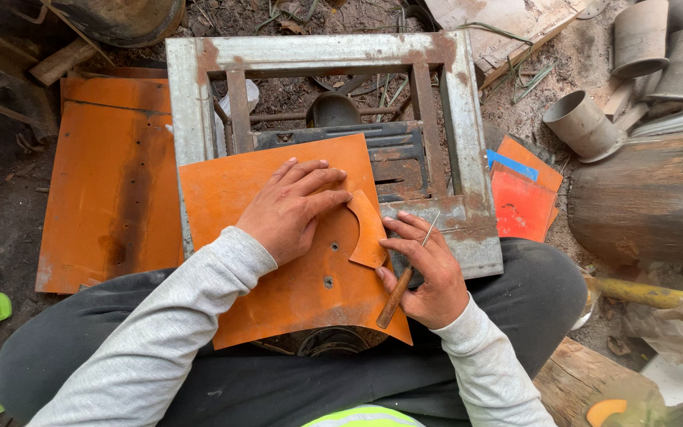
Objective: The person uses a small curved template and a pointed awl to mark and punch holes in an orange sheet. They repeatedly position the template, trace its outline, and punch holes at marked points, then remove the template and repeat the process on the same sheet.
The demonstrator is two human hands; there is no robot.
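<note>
— Over on the ground, right of the rusty grey metal frame (460,142)?
— Flat orange, red and blue sheets (522,198), stacked.
— Left hand (290,209)?
— Spread flat, pressing the curved orange template piece (367,231) onto the large orange metal sheet (278,261) atop the frame.
— Right hand (428,273)?
— Closed around a wooden-handled scriber (405,277), tip beside the template.

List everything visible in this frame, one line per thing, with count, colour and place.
Metal sheet: one, orange, on the frame and lap.
Curved cut piece: one, orange, on the sheet's right edge.
Scriber with wooden handle: one, brown and steel, in the right hand.
Metal frame: one, grey, rusty, ahead.
Second sheet: one, orange, on the ground at left.
Offcuts: several, orange, red, blue, at right.
Pipe sections: several, grey, upper right.
Log: one, brown, right.
Left hand: flat on the sheet.
Right hand: gripping the scriber.
</note>
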